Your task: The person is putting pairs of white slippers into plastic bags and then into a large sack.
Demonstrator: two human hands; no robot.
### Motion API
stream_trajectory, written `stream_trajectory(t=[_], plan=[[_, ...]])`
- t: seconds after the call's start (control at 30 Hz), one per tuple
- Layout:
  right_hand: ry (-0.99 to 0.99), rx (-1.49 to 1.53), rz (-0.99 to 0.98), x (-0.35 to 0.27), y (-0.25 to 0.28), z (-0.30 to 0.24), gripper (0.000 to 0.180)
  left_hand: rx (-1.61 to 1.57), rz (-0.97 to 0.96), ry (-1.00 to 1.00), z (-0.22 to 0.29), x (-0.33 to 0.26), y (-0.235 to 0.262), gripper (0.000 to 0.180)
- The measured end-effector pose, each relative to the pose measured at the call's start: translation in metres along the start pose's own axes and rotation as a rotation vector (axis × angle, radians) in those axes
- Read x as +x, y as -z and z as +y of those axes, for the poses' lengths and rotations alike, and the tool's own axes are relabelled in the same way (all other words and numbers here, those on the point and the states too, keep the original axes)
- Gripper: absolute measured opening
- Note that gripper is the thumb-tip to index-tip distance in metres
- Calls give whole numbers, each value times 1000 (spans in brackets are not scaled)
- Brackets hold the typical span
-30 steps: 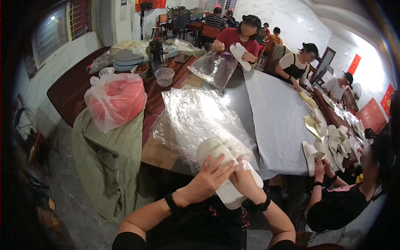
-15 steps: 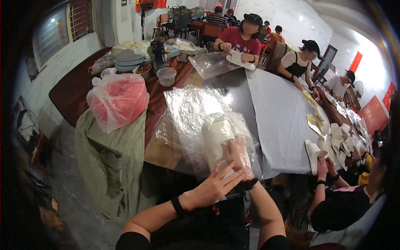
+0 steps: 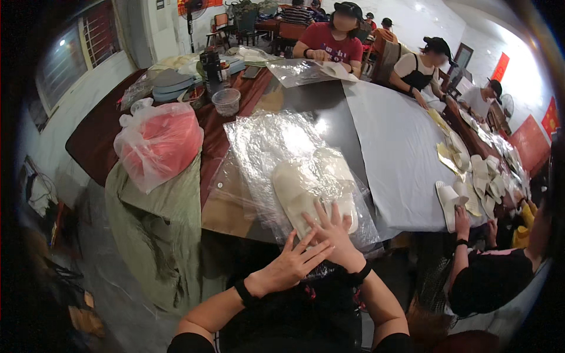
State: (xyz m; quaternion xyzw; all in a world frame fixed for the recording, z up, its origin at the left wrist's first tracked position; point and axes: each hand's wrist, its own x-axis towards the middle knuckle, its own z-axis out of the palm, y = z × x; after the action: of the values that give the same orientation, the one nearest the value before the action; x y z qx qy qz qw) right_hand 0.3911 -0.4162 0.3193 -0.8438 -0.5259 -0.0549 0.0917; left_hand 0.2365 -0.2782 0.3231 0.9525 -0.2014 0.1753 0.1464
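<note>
At the far left we see a pink-filled plastic bag (image 3: 158, 143) on the brown table (image 3: 100, 138), with a clear cup (image 3: 226, 101) behind it. Our left hand (image 3: 292, 263) lies flat at the near edge, fingers spread wide, gripping nothing, its tips touching the clear plastic sheet (image 3: 276, 147). The white slippers (image 3: 312, 188) lie side by side under that plastic, just beyond our fingertips. Our right hand (image 3: 334, 230) presses open-palmed on the slippers' near ends, fingers splayed. Further right, a neighbour's hand (image 3: 462, 215) rests by more slippers (image 3: 450, 200).
</note>
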Motion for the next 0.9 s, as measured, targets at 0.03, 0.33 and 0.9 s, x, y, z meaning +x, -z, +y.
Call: stream_trajectory(t=[0.03, 0.33, 0.9], plan=[[37, 40, -38, 1, 3, 1, 79, -7, -5, 9, -1, 0, 0, 73], [64, -7, 5, 7, -20, -4, 79, -84, -18, 27, 0, -1, 7, 78], [70, 474, 309, -81, 85, 24, 15, -220, -18, 97, -40, -25, 42, 68]])
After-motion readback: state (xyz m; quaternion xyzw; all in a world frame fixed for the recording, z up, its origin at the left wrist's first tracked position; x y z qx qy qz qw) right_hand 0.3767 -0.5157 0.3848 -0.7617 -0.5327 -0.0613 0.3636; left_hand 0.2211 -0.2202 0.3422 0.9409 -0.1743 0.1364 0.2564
